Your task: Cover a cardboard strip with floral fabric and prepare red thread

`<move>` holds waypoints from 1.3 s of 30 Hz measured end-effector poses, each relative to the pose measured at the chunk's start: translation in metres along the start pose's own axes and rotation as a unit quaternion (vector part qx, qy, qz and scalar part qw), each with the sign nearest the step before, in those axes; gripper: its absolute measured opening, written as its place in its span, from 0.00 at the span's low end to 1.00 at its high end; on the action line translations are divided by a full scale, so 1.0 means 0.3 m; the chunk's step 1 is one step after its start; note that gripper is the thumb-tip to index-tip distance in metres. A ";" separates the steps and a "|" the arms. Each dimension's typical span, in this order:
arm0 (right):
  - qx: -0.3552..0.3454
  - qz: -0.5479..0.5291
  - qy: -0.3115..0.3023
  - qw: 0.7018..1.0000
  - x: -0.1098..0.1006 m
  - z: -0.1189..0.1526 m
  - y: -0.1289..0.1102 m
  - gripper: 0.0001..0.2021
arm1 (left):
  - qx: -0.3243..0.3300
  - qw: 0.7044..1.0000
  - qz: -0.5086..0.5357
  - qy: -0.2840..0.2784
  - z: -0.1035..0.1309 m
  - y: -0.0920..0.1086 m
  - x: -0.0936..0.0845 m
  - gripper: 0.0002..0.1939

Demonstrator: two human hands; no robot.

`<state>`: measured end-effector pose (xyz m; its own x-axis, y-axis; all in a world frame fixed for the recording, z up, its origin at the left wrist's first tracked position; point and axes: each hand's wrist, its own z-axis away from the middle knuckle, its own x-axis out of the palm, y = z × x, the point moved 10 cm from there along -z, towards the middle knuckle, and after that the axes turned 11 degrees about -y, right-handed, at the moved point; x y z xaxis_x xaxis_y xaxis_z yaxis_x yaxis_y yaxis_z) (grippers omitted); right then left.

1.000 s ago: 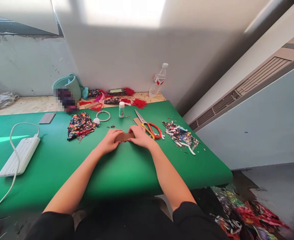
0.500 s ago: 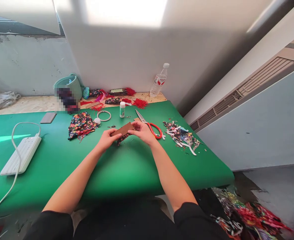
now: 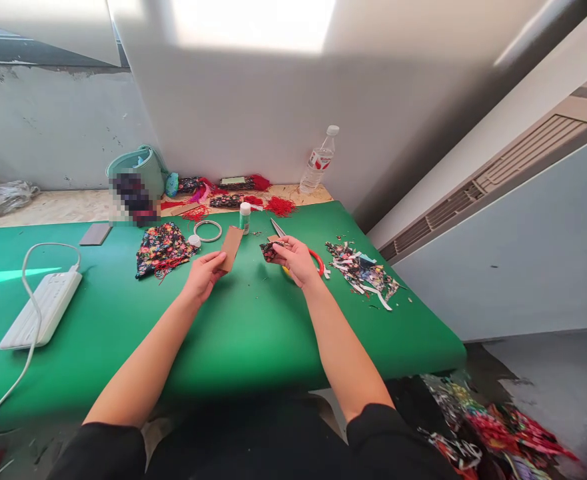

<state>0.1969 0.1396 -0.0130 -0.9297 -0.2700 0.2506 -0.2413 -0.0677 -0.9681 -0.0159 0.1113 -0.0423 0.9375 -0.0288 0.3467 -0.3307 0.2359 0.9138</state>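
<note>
My left hand (image 3: 204, 275) grips a flat brown piece of cardboard (image 3: 232, 249) by its lower end, tilted above the green tabletop. In my right hand (image 3: 294, 260) is a small dark floral fabric piece (image 3: 272, 251), pinched between thumb and fingers; part of it is hidden. The two pieces are apart. Beneath and behind my right hand lie scissors (image 3: 317, 261) with red handles, partly covered. A white and green glue stick (image 3: 244, 218) stands upright just beyond the cardboard. Left of it are a silver ring (image 3: 208, 231) and a small white cap (image 3: 194, 241).
Floral fabric (image 3: 166, 250) lies left of my hands, and a pile of scraps (image 3: 366, 272) on the right. A white power strip (image 3: 43, 309) with a cable rests at far left. Behind stand a water bottle (image 3: 319, 162) and a teal container (image 3: 146, 170) beside red tassels (image 3: 280, 207).
My hands have moved apart. The cardboard, earlier held with both hands over the floral fabric, is now in my left hand alone, while the fabric is in my right.
</note>
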 end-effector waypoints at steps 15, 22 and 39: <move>-0.038 0.165 -0.033 0.985 0.041 -0.037 0.028 0.14 | 0.013 0.998 -0.056 -0.006 0.003 0.019 -0.006 0.23; -0.067 0.021 0.025 0.997 0.023 -0.006 -0.008 0.18 | -0.055 0.974 -0.201 -0.083 0.008 -0.036 0.051 0.19; 0.000 0.049 -0.014 0.999 0.057 0.011 -0.016 0.06 | 0.010 0.953 -0.286 -0.096 -0.002 -0.015 0.071 0.17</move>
<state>0.1830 0.1323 -0.0041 -0.9406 -0.3018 0.1552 -0.1502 -0.0399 -0.9879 0.0057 0.1101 -0.0392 0.9287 -0.3253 -0.1780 0.2243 0.1106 0.9682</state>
